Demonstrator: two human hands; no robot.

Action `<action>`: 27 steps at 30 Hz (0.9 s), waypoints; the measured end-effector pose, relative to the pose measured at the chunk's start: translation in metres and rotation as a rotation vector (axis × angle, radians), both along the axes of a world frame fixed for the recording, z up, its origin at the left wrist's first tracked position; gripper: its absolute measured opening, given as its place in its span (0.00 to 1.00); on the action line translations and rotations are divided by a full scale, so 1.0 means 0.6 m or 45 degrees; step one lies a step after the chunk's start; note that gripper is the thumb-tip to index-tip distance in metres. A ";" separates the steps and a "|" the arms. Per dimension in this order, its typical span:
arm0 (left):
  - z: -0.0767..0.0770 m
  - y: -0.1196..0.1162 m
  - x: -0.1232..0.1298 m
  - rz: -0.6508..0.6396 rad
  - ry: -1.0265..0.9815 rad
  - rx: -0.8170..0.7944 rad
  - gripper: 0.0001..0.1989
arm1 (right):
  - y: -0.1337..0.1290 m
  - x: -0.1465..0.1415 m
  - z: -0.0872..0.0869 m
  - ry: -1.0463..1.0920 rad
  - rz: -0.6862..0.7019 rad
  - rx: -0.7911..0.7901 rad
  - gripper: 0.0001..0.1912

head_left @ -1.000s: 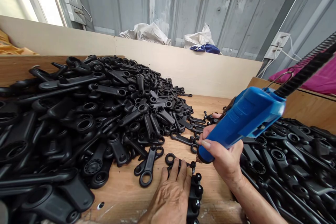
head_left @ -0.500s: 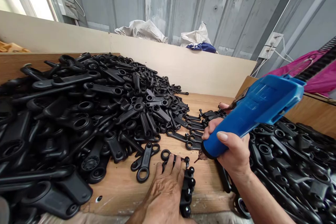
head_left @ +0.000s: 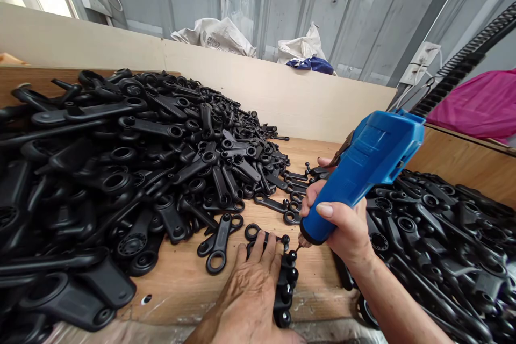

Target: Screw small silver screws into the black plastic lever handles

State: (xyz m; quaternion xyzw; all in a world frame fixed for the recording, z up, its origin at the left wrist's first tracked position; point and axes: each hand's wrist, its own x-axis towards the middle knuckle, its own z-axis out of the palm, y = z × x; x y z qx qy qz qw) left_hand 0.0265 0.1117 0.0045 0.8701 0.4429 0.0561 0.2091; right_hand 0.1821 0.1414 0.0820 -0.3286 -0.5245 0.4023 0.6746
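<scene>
My right hand (head_left: 349,231) is wrapped round a blue electric screwdriver (head_left: 358,166), tilted with its tip down to the left. Its thin bit (head_left: 299,248) is at the ball end (head_left: 292,257) of one black plastic arm; whether it touches cannot be made out. Flat across a row of such arms (head_left: 287,293) lies my left hand (head_left: 253,285), fingers stretched out and pressing from above. The ball ends stick out along the right side of that hand, while ring ends (head_left: 252,231) show past the fingertips. The middle of the row is hidden under the palm.
A big heap of black arms (head_left: 121,172) fills the left side, another heap (head_left: 435,236) the right. Two crossed arms (head_left: 220,242) lie left of my hand. A coiled cable (head_left: 455,75) rises from the screwdriver. A pale board (head_left: 258,83) closes the back.
My right hand has brought the screwdriver left and slightly down, so its bit is now at a ball end of the row. My left hand stays on the arms. The view has shifted slightly.
</scene>
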 end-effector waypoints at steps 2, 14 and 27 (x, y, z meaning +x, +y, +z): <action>0.003 0.002 0.000 -0.012 0.023 -0.033 0.60 | 0.000 -0.001 0.000 0.001 0.007 -0.001 0.34; -0.006 -0.002 -0.001 0.026 -0.059 0.027 0.59 | -0.001 0.000 -0.005 -0.026 0.025 -0.003 0.33; -0.005 -0.003 -0.003 0.040 0.030 -0.023 0.59 | -0.001 -0.001 -0.006 -0.045 0.030 -0.012 0.33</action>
